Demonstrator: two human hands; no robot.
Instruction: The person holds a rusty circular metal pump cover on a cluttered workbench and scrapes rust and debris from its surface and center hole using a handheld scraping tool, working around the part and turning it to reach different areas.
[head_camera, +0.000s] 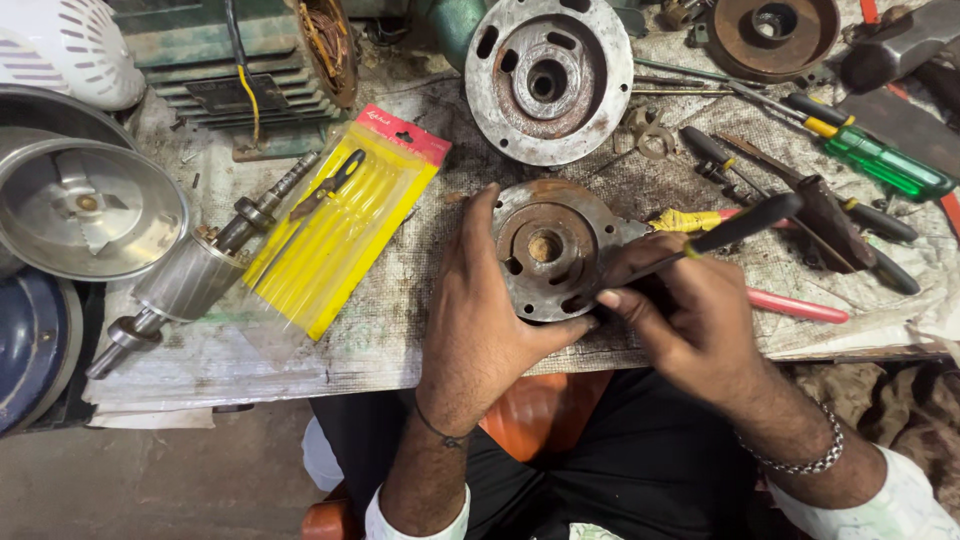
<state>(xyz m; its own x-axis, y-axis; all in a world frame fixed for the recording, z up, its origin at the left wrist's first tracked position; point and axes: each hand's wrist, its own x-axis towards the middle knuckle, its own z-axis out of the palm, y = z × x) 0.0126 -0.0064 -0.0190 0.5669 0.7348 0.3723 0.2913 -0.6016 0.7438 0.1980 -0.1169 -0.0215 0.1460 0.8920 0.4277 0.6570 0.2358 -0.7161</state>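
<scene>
Left hand (478, 320) grasping the rusty round motor end cover (548, 250) at the bench's near edge | right hand (690, 310) clenched on a black-handled tool (745, 222), tip at the cover's right side | yellow packet (335, 235) lies left

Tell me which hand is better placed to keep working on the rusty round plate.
Probably the right hand: it holds a black-handled tool with its tip at the rusty plate. The left hand grips the plate's edge, steadying it.
</scene>
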